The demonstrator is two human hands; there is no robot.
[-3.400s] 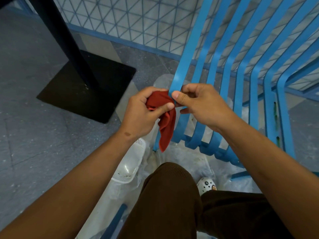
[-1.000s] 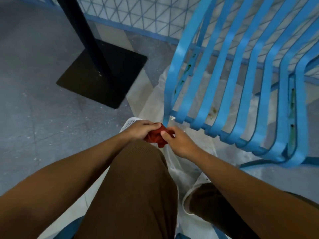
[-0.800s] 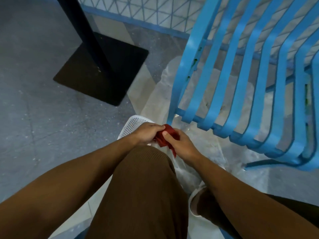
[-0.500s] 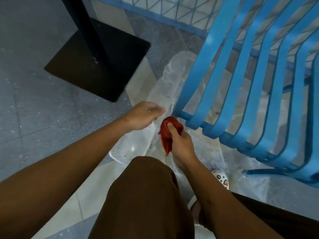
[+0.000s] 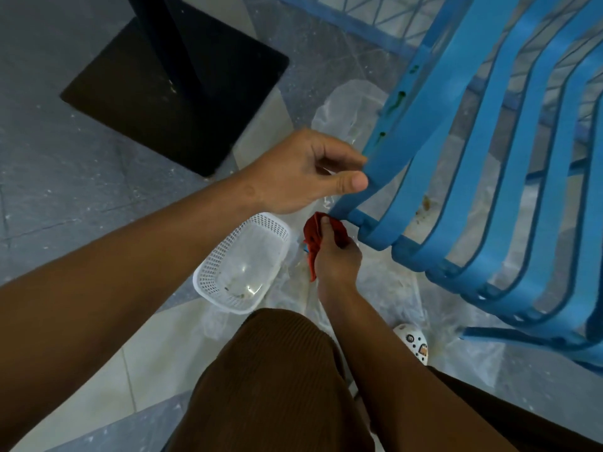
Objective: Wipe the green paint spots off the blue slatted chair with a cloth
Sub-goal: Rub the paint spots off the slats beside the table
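Note:
The blue slatted chair (image 5: 483,164) fills the right side, its slats curving down to a front edge. Green paint spots (image 5: 394,104) show on the side of its leftmost slat. My right hand (image 5: 336,256) grips a bunched red cloth (image 5: 315,234) and holds it against the lower end of that leftmost slat. My left hand (image 5: 303,171) is higher up, thumb and curled fingers closing on the same slat's edge just below the green spots.
A white plastic basket (image 5: 208,275) sits on the floor left of my right hand. Clear plastic sheeting (image 5: 385,288) lies under the chair. A black table base (image 5: 173,86) stands at upper left. My knees and a white shoe (image 5: 412,342) are below.
My left hand let go of the cloth and rose to the chair's leftmost slat. My right hand kept the cloth and brought it to the slat's lower end.

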